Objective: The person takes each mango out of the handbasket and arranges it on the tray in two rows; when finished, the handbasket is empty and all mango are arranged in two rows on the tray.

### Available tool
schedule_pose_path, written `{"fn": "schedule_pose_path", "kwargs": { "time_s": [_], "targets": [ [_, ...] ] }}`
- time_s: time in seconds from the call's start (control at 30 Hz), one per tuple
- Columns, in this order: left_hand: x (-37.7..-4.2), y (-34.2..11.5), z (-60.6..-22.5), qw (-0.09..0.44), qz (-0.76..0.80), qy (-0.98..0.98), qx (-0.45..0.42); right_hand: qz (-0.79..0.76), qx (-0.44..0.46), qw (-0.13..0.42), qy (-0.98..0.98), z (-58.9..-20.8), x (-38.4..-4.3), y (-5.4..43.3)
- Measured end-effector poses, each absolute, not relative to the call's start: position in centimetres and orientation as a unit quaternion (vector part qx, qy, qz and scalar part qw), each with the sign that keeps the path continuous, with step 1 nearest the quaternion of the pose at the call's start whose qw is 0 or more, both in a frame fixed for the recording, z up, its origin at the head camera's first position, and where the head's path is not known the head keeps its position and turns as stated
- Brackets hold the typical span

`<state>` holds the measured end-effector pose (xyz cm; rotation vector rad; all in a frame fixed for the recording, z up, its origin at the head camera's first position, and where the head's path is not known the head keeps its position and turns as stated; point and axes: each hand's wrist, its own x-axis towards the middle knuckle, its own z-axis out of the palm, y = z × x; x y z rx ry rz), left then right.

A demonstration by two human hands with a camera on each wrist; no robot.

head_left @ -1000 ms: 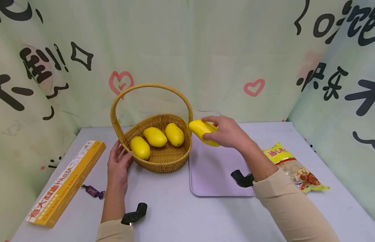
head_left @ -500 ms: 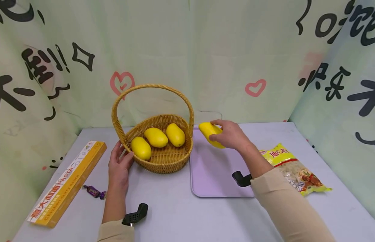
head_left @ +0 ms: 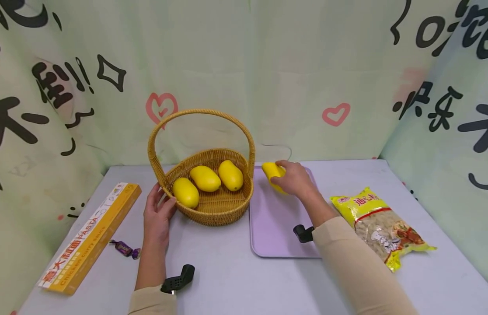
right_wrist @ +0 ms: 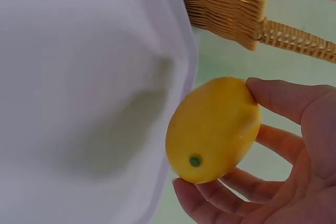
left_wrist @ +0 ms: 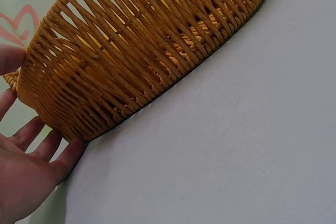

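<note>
My right hand holds a yellow mango over the far part of the lilac tray. In the right wrist view the thumb presses one side of the mango and the fingers curl under the other; a small green stem spot faces the camera. On the left, my left hand grips the side of a wicker basket, thumb at the rim and fingers against the outer weave. Inside the basket lie three more yellow mangoes. Its tall arched handle stands upright.
An orange and white pasta box lies at the left, with a purple-wrapped candy beside it. A yellow bag of food lies right of the tray, near my right sleeve. A printed curtain closes off the back and sides.
My right hand has carried the mango rightward from the basket's edge and lowered it over the tray. The left hand keeps its place on the basket.
</note>
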<state>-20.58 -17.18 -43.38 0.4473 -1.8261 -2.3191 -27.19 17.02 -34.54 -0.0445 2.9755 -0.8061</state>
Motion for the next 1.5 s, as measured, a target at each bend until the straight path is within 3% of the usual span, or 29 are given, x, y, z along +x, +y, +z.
{"fn": "schedule_pose_path", "kwargs": {
  "time_s": [0.57, 0.73, 0.87, 1.07, 1.5],
  "targets": [
    [-20.7, -17.2, -43.5, 0.076, -0.770, -0.614, 0.155, -0.258, 0.020, 0.039, 0.965, -36.7, -27.8, 15.1],
    [-20.7, -17.2, -43.5, 0.077, -0.767, -0.618, 0.156, -0.257, 0.003, 0.023, 0.966, -37.1, -27.9, 14.8],
    [-20.8, -17.3, -43.6, 0.082, -0.762, -0.623, 0.154, -0.257, -0.011, 0.041, 0.965, -37.1, -28.0, 14.8],
    [-20.9, -17.3, -43.6, 0.084, -0.766, -0.619, 0.152, -0.294, -0.020, 0.075, 0.953, -36.9, -28.1, 15.0],
    [-20.7, -17.2, -43.6, 0.079, -0.763, -0.624, 0.148, -0.403, -0.015, 0.054, 0.914, -38.9, -29.0, 15.6]
  ]
}}
